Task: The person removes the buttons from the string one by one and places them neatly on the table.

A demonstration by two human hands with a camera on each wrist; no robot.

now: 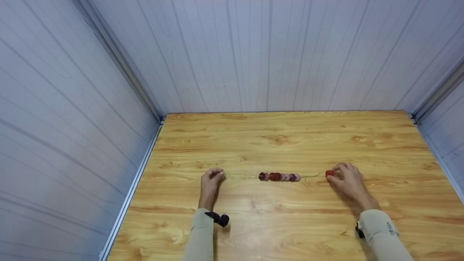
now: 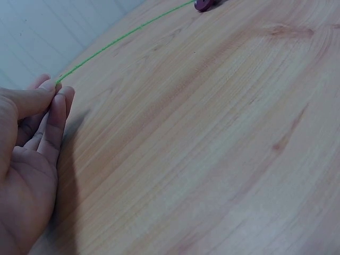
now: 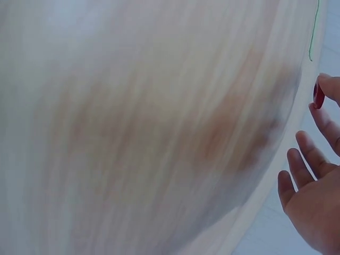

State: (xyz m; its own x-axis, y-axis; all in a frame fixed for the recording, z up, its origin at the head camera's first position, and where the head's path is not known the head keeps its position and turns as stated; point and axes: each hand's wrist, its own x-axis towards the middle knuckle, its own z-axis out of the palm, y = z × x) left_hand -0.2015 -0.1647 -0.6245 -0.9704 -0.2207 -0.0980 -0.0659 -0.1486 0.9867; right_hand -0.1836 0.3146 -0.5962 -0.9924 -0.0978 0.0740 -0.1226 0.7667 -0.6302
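Observation:
A green string (image 2: 114, 42) runs from my left hand (image 1: 211, 182) to a row of round red and purple discs (image 1: 279, 177), which look like buttons threaded on it. My left thumb and fingertips pinch the string's left end. Beyond the row, the string's loose right end (image 1: 310, 176) lies on the table, curving slightly. My right hand (image 1: 348, 180) pinches a red button (image 1: 329, 173) between thumb and index finger, just right of that loose end and apart from it. In the right wrist view the red button (image 3: 318, 95) appears edge-on, with the other fingers spread.
The wood-grain table (image 1: 275, 145) meets a white panel wall (image 1: 253, 54) at the back. More panels stand at the left (image 1: 65, 127) and right. A dark wrist camera (image 1: 219, 219) is strapped to the left sleeve.

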